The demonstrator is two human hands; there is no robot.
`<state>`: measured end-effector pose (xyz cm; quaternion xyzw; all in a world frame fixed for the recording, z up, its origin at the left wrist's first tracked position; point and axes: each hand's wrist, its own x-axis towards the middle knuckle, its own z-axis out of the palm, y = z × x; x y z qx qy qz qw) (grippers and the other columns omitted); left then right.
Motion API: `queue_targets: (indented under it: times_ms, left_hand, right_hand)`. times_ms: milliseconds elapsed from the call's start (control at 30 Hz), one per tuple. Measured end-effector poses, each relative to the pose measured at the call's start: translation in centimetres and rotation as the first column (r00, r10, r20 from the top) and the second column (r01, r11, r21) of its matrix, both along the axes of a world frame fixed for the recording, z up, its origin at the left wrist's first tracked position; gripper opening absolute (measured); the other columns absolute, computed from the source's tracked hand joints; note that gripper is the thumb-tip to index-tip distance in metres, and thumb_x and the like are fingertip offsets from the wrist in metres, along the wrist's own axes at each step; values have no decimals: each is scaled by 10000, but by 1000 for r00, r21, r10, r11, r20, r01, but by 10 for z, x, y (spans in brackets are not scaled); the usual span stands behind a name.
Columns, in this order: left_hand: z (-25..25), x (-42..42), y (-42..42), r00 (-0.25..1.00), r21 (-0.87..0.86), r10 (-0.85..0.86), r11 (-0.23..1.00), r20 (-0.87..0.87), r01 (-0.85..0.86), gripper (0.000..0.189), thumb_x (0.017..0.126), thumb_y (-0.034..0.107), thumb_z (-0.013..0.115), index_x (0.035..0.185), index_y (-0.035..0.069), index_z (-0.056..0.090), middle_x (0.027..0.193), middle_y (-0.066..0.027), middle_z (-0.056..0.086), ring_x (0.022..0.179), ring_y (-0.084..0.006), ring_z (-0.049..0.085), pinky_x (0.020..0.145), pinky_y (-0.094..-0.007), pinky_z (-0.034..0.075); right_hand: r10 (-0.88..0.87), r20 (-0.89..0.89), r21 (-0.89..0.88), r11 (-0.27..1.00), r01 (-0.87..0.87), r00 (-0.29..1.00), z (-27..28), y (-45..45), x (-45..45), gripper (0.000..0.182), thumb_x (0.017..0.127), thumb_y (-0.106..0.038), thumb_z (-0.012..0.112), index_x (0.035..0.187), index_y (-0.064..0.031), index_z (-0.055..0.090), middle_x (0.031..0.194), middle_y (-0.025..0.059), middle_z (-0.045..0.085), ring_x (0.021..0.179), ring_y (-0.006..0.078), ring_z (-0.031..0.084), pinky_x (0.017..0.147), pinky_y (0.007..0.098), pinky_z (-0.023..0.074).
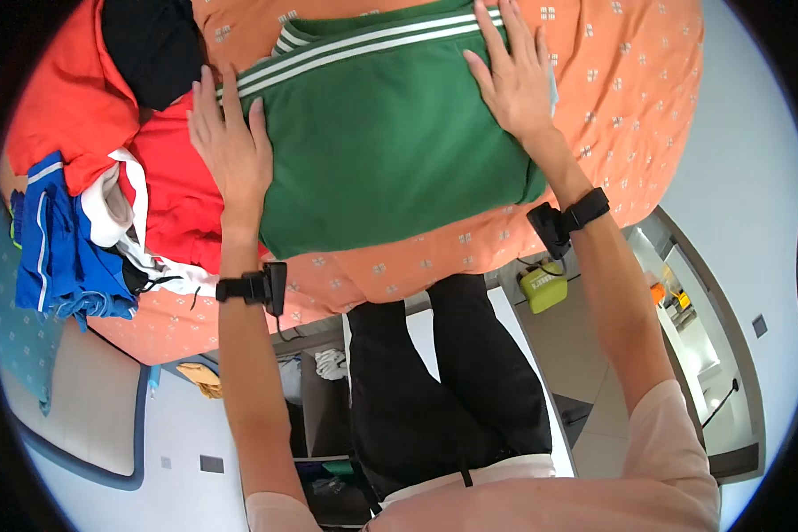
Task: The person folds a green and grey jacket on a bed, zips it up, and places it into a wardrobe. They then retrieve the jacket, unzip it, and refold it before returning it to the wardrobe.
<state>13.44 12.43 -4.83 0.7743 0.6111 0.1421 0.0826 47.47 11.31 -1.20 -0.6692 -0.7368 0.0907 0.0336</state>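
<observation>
A folded green garment [386, 139] with white stripes along its far edge lies flat on an orange patterned bedspread [628, 120]. My left hand [234, 149] rests on its left edge, fingers apart and pointing away from me, the fingertips by the stripes. Flat on the far right corner is my right hand [515, 83], its fingers also spread across the striped band. Both palms face down, and neither hand grips the cloth. A bit of pale cloth shows beyond the right edge of the garment.
Left of the garment are heaped red clothes [173, 179], a black garment [154, 50], a blue garment with white trim [46, 233] and white cloth [110, 206]. A yellow-green pouch [543, 287] hangs below the bed edge. An open drawer [326, 412] stands beside my legs.
</observation>
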Motion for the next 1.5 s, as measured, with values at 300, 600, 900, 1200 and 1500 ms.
queue_targets:
  times_ms: [300, 600, 900, 1200, 1500]
  left_hand:
    - [-35, -12, 7, 994, -42, 6, 999, 105, -2, 589, 945, 282, 476, 1477, 33, 448, 1549, -121, 434, 1441, -321, 374, 1165, -497, 226]
    - [-54, -19, 8, 999, -82, 47, 996, 23, -45, 567, 942, 334, 350, 1395, 43, 526, 1509, -112, 484, 1429, -336, 386, 1149, -513, 241]
    - [-53, -16, 7, 999, -95, 45, 994, 1, -45, 577, 969, 350, 307, 1396, 24, 516, 1507, -130, 483, 1417, -357, 386, 1147, -525, 238]
    - [-55, -15, 10, 999, -6, 18, 1000, 34, -17, 546, 964, 311, 339, 1394, 26, 518, 1517, -109, 476, 1417, -341, 389, 1137, -512, 257]
    - [-44, -19, 9, 993, 62, -48, 997, 110, 41, 510, 899, 209, 510, 1387, 63, 539, 1476, -53, 516, 1401, -287, 416, 1123, -455, 262]
  right_hand:
    - [-24, -107, 151, 988, 40, 994, -67, -13, 24, 624, 882, -258, 595, 1488, -172, 469, 1577, 111, 371, 1431, 318, 366, 1175, 562, 234]
    - [-21, -119, 119, 992, 35, 993, -83, -5, 23, 577, 893, -334, 505, 1441, -153, 498, 1548, 156, 382, 1407, 385, 352, 1161, 590, 226]
    - [-56, -116, 60, 996, 63, 992, -84, -8, 27, 578, 899, -387, 512, 1438, -176, 515, 1545, 147, 383, 1413, 377, 345, 1156, 594, 225]
    - [14, -117, 146, 989, 3, 993, -76, -2, 18, 551, 941, -289, 538, 1462, -123, 468, 1537, 178, 378, 1388, 414, 373, 1138, 591, 263]
    - [-27, -75, 41, 999, 30, 997, -42, 5, 18, 684, 817, -201, 602, 1468, -84, 431, 1415, 231, 428, 1293, 422, 408, 1101, 551, 314]
